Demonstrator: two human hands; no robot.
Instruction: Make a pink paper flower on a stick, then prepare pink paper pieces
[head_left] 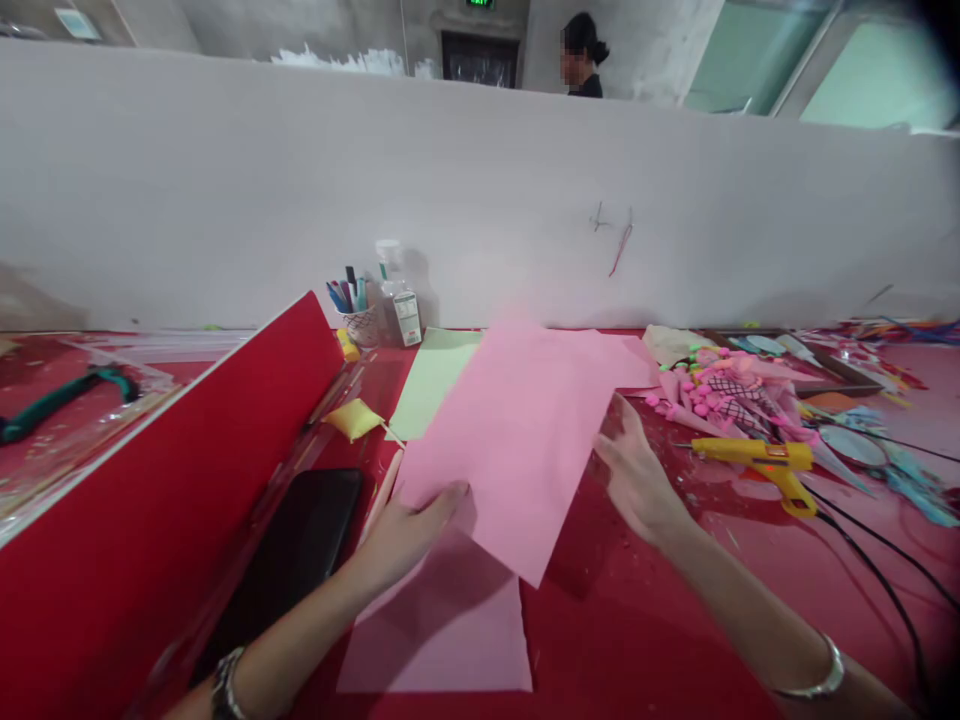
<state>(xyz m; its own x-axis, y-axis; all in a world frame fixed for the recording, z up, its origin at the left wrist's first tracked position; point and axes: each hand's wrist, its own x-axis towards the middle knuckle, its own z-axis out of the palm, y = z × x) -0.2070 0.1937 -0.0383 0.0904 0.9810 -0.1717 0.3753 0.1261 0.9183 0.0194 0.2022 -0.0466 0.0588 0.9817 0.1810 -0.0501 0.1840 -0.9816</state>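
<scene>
A pink paper sheet (517, 430) is raised at a tilt above the red table, held by both hands. My left hand (420, 530) pinches its lower left edge, thumb on top and fingers underneath. On the right edge, my right hand (634, 465) is closed with its fingertips partly behind the sheet. Beneath it lies another pink sheet (457, 640), flat on the table near me. More pink paper (630, 355) sticks out behind the raised sheet. Pale green paper (431, 380) lies to the left, partly covered.
A yellow glue gun (757, 455) with black cords lies right, beside pink cone-shaped pieces (727, 385). At left are a black phone-like slab (300, 530), a red upright board (187, 460), a pen cup (360, 320) and a bottle (397, 300). A white partition (487, 200) stands behind.
</scene>
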